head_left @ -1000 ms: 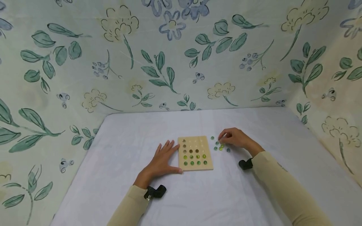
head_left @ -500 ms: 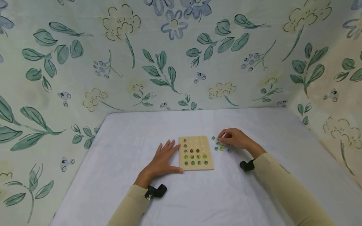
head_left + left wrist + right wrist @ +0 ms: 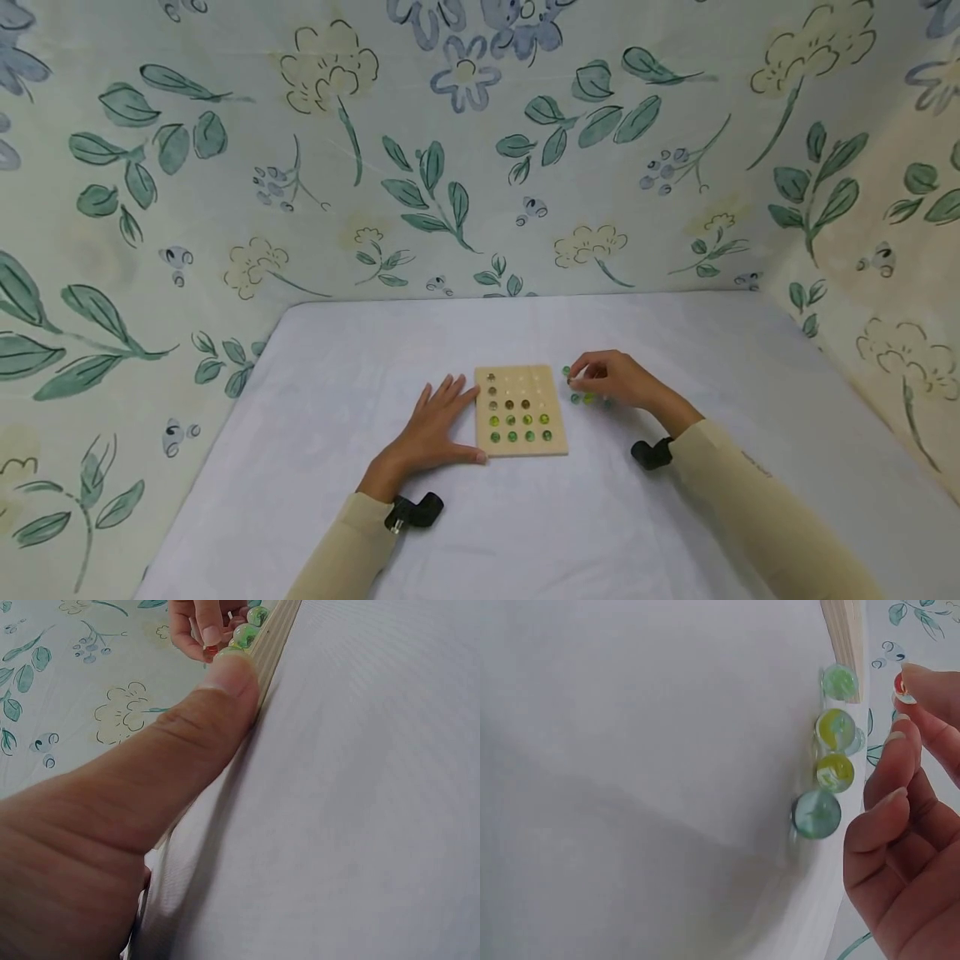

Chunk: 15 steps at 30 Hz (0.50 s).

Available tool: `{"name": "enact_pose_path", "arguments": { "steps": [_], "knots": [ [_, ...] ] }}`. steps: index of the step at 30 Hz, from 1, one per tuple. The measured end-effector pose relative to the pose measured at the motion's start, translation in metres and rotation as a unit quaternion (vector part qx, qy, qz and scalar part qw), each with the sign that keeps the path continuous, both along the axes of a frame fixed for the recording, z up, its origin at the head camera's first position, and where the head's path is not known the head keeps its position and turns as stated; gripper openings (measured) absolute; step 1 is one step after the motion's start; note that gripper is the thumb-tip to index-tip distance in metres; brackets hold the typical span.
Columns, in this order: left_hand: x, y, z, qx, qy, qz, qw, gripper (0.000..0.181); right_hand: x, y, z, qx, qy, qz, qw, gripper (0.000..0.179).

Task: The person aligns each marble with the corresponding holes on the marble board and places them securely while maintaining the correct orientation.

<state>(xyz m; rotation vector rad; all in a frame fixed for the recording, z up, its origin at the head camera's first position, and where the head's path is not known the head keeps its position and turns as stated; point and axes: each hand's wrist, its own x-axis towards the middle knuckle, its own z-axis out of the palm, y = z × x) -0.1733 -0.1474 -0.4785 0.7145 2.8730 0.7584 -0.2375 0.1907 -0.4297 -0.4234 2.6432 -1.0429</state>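
A light wooden board (image 3: pixel 517 448) with rows of round hollows lies on the table; glass marbles fill its two nearest rows and some hollows behind them. My left hand (image 3: pixel 427 429) rests along the board's left edge, fingers spread, thumb at its near left corner. Just right of the board, my right hand (image 3: pixel 618 379) pinches a red-and-white marble (image 3: pixel 901 688) between thumb and index finger, the other fingers curled. Below it in the right wrist view are loose marbles: a green one (image 3: pixel 840 682), a yellow-swirled one (image 3: pixel 835 730) and a bluish one (image 3: pixel 817 814). The hand partly covers this group in the head view.
A white cloth (image 3: pixel 525 525) covers the table. Behind it and at the sides hangs a floral fabric (image 3: pixel 450 167). Black wrist cameras sit on both wrists, the left one (image 3: pixel 420 510) close above the cloth.
My right hand has shifted slightly left and nearer, toward the board, with the pinched marble. The left hand stays on the board's edge. The head view has tilted a little.
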Motion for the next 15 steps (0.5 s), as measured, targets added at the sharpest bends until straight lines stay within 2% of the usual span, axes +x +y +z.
{"name": "enact_pose_path", "arguments": {
  "steps": [6,15],
  "knots": [
    [0.0,0.0,-0.001,0.001,0.002,0.001,1.0,0.112,0.007,-0.003,0.001,-0.014,0.006,0.029,0.9994,0.016],
    [-0.001,0.0,-0.002,-0.006,0.005,-0.002,1.0,0.112,0.013,-0.01,0.001,-0.002,0.015,0.04,0.9991,0.013]
  ]
}}
